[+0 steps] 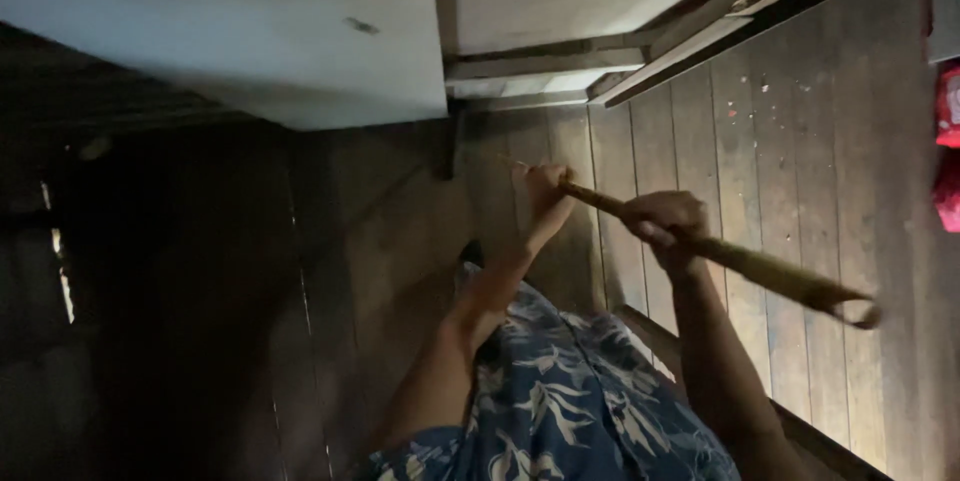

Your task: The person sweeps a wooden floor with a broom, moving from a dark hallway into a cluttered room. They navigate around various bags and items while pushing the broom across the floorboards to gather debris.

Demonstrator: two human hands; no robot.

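Observation:
A long thin brown stick, a broom handle (760,266), runs slanted from the middle of the view to the lower right, ending in a small loop. My left hand (543,186) grips the handle at its far end, near the dark floor under a pale wall panel. My right hand (663,226) is closed around the handle further back. The far end of the stick is hidden in shadow beyond my left hand. Below my arms lies blue cloth with a pale leaf pattern (560,401), part of my clothing.
Wooden floorboards (820,141) stretch to the right, speckled with small bits of debris. A pale wall panel (250,31) and a wooden frame (560,66) stand ahead. Red objects (948,151) lie at the right edge. The left side is very dark.

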